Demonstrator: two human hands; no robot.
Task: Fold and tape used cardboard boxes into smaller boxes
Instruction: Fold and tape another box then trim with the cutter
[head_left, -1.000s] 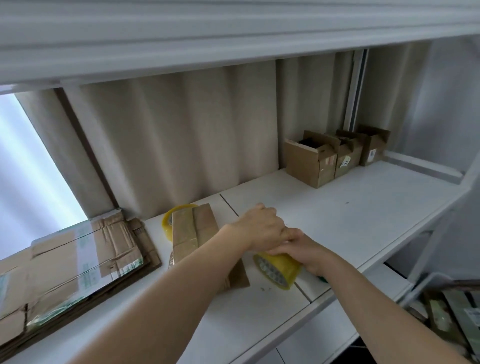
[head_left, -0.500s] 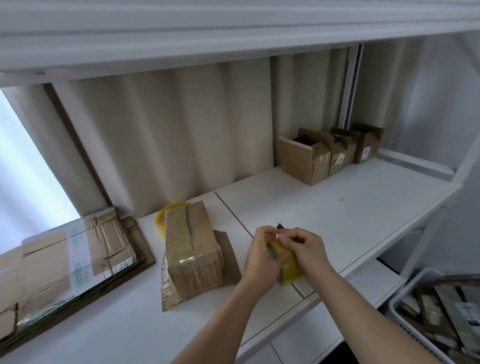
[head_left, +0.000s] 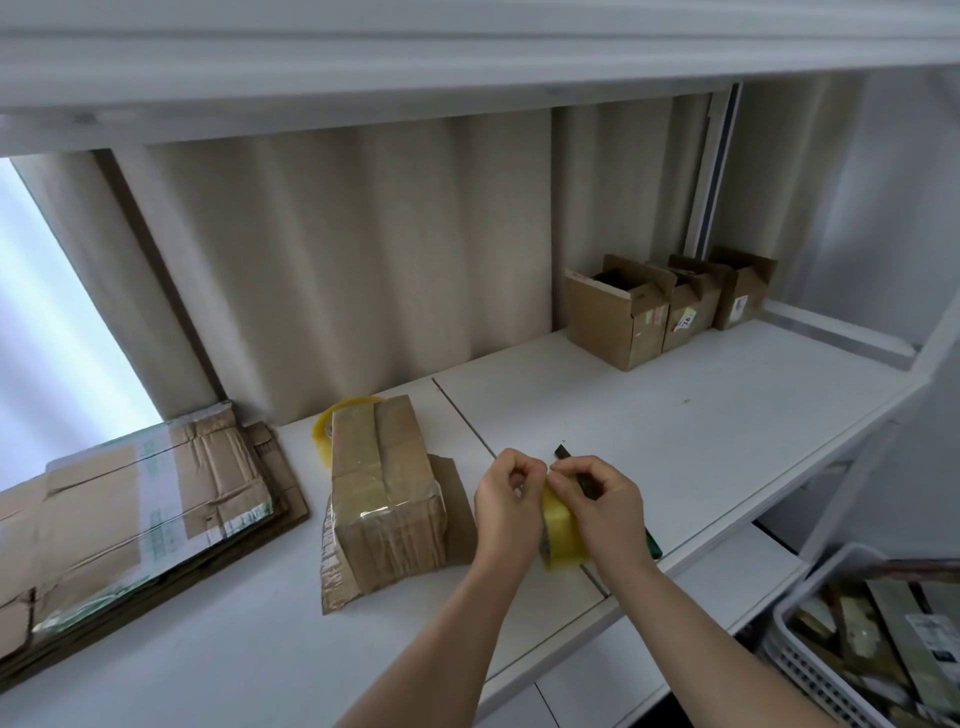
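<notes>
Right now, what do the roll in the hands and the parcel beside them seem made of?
Yellowish translucent roll of tape: looks like glossy plastic film, as light passes through it. Brown taped box: corrugated cardboard, matte with creases, and shiny clear tape strips over its seams.

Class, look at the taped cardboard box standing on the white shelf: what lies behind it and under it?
Behind the taped cardboard box a second roll of yellow tape peeks out, mostly covered. Under the box, a flat cardboard piece sticks out on both sides; its middle is hidden.
</notes>
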